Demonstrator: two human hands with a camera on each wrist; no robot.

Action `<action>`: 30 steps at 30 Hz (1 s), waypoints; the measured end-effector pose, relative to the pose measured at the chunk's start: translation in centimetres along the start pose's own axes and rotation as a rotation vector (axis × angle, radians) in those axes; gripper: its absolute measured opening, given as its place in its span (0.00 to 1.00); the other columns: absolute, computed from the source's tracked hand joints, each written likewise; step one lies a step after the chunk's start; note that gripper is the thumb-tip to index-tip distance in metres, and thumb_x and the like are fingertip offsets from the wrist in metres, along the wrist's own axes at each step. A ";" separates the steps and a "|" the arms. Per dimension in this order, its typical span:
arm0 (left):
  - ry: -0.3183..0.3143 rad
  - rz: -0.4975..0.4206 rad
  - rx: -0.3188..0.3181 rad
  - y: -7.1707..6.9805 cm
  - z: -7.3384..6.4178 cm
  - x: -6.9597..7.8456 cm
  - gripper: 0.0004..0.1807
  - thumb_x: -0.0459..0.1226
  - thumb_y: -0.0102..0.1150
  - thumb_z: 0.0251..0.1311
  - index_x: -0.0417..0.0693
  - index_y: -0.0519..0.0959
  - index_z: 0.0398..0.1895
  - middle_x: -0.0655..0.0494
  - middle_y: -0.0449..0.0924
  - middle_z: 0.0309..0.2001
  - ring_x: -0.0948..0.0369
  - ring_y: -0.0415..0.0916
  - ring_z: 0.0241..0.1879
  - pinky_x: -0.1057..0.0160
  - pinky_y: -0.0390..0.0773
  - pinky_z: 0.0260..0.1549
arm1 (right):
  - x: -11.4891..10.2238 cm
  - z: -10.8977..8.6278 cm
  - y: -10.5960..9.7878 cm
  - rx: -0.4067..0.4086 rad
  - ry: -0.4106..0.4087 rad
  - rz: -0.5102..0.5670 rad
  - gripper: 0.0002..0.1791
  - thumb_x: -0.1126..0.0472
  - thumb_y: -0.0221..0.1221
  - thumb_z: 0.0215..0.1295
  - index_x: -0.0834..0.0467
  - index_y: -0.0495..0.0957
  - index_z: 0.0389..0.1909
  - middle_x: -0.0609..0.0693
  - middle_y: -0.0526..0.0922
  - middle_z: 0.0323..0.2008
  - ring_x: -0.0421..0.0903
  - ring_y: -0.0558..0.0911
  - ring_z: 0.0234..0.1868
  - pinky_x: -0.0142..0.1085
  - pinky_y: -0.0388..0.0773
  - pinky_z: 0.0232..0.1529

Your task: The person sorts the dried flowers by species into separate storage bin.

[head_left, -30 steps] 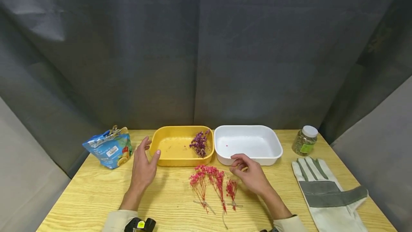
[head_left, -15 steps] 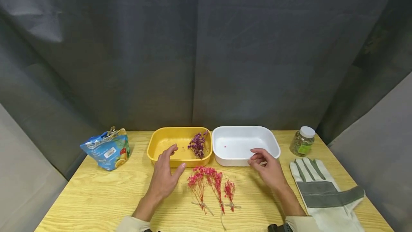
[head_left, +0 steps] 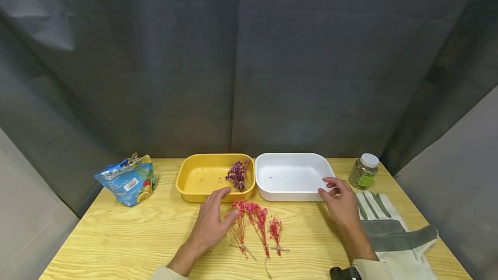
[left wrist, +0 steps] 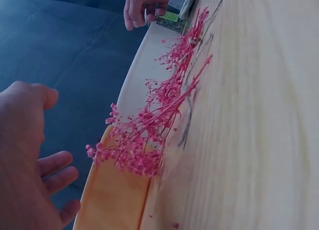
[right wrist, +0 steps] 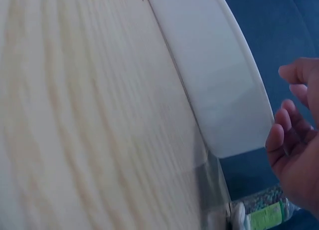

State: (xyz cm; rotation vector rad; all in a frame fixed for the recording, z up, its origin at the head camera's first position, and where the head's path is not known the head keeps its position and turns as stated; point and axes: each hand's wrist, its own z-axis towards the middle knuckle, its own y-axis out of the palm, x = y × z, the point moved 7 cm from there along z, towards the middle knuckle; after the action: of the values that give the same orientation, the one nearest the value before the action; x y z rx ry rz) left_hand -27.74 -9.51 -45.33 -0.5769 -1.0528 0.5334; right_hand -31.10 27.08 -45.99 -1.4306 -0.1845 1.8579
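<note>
left hand (head_left: 210,224) by pink flowers (head_left: 260,217), right hand (head_left: 344,205) by white tub (head_left: 289,196), all fingers (head_left: 221,192) kinda loose, empty, jar (head_left: 362,171) at 4 o'clock, label's (head_left: 365,180) too blurry

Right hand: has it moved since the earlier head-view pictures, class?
Yes, rightward: against the white tray, the right hand has gone from near the front middle to the front right corner.

I find the left hand (head_left: 212,224) shifted from the yellow tray (head_left: 196,180)'s left end to the leftmost pink bunch (head_left: 243,207), partly covering it in head view. The right hand (head_left: 343,204) has moved along the white tray (head_left: 292,174) to its near right corner, partly overlapping the glove (head_left: 389,237).
</note>
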 end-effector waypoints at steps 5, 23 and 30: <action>-0.019 0.050 -0.038 0.5 -1.1 -0.3 0.33 0.50 0.63 0.59 0.58 0.66 0.67 0.59 0.71 0.62 0.59 0.68 0.62 0.48 0.67 0.57 | 1.5 0.1 0.0 0.001 0.057 -0.045 0.19 0.60 0.66 0.57 0.58 0.79 0.50 0.58 0.72 0.48 0.50 0.75 0.41 0.37 0.65 0.42; -0.180 0.161 -0.156 1.7 -4.8 -1.2 0.37 0.53 0.67 0.53 0.56 0.64 0.64 0.57 0.73 0.46 0.61 0.71 0.44 0.48 0.71 0.47 | 3.3 0.3 0.1 -0.095 0.190 -0.035 0.25 0.50 0.61 0.64 0.56 0.72 0.59 0.59 0.69 0.54 0.53 0.79 0.47 0.38 0.69 0.42; -0.223 0.143 -0.188 2.4 -5.5 -1.1 0.32 0.54 0.67 0.53 0.52 0.66 0.56 0.62 0.72 0.39 0.66 0.69 0.36 0.52 0.70 0.43 | 3.1 0.3 0.2 -0.115 0.207 -0.036 0.25 0.49 0.60 0.64 0.56 0.72 0.59 0.61 0.68 0.56 0.53 0.78 0.47 0.39 0.67 0.41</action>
State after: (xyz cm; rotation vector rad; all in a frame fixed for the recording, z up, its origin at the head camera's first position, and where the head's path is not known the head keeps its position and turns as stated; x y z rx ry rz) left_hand -23.45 -9.45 -49.71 -0.7763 -1.2881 0.6387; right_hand -31.64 29.02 -48.35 -1.6766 -0.2156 1.6794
